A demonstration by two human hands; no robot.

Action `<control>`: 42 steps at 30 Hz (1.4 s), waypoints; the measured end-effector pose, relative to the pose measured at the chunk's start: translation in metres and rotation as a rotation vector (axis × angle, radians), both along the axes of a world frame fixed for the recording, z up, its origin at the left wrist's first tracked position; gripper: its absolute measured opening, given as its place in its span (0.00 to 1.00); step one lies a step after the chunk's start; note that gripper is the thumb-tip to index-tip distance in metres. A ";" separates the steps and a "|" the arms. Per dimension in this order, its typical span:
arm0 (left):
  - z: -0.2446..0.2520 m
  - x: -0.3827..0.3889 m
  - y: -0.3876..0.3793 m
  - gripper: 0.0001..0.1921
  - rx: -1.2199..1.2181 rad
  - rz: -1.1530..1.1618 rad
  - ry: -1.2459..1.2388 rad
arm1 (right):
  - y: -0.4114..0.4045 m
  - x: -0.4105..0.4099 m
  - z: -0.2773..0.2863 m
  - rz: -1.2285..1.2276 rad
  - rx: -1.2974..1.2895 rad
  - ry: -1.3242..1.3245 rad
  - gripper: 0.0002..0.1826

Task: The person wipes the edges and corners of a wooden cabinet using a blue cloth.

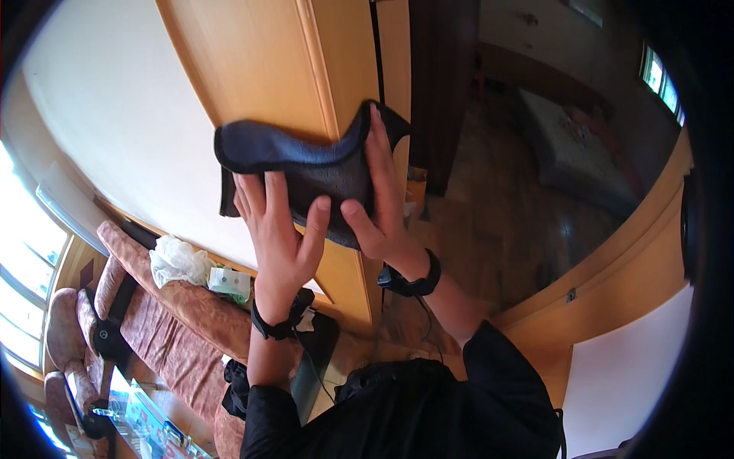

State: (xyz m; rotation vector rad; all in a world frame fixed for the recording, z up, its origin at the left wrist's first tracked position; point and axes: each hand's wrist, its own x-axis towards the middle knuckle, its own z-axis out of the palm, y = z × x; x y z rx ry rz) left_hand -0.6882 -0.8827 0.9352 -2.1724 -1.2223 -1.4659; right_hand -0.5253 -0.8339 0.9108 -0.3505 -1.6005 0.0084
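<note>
A dark grey-blue cloth [330, 183] with a black bound edge lies draped against the corner of a light wooden door frame [275, 63]. Its upper edge curls forward in a wave. My left hand [281, 235] holds the left part of the cloth against the wood, fingers spread, with the fingertips at the curled hem. On the right part, my right hand [381, 201] grips the cloth, its long fingers pointing up along a fold and its thumb towards the left thumb. Both wrists wear black straps with small devices and cables.
A doorway opens on the right onto a dim room with a wooden floor [481, 246] and a bed [573, 143]. At lower left stand a patterned pink sofa [178, 333], a white plastic bag [179, 261], a tissue box [229, 281] and a glass-topped table [143, 413].
</note>
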 end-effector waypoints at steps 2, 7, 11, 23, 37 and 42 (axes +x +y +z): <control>0.016 0.006 0.007 0.36 0.052 0.020 0.018 | 0.005 0.008 0.017 -0.024 0.032 -0.010 0.45; 0.012 0.008 0.019 0.36 0.243 0.029 -0.026 | 0.016 0.007 0.040 -0.108 0.139 -0.054 0.46; -0.004 0.017 0.037 0.39 0.350 0.037 -0.050 | 0.023 0.000 0.034 -0.013 0.094 -0.001 0.48; -0.019 0.037 0.033 0.44 0.277 0.104 -0.055 | 0.037 0.007 0.016 -0.015 0.091 -0.037 0.51; -0.089 0.044 0.013 0.52 0.013 0.283 -0.139 | 0.034 0.014 -0.042 -0.006 -0.037 -0.090 0.52; -0.133 0.042 -0.003 0.60 -0.110 0.461 0.098 | 0.038 0.020 -0.096 -0.022 -0.059 -0.165 0.42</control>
